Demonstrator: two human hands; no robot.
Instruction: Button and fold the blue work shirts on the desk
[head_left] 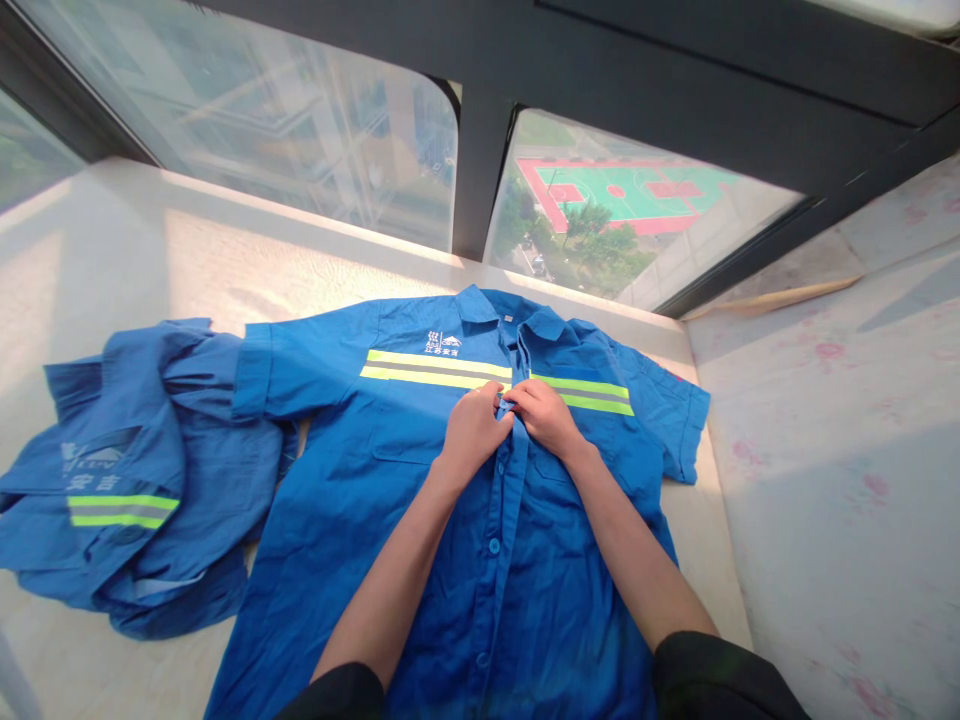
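Observation:
A blue short-sleeved work shirt (427, 520) lies spread out face up, collar toward the window, with a yellow-and-grey reflective stripe (435, 369) across the chest. At the front placket, level with this stripe, my left hand (477, 425) pinches the fabric edge. My right hand (546, 415) meets it there, its fingers closed on the other edge of the placket. The fingertips almost touch and hide whatever small part lies between them. Below the hands, a blue button (494, 546) shows on the placket, and its two edges lie slightly apart.
To the left, a second blue work shirt (142, 480) lies crumpled on the pale sill (202, 260), touching the first one's sleeve. A dark window frame (480, 130) rises behind the sill. A flower-patterned wall (840, 450) bounds the right side.

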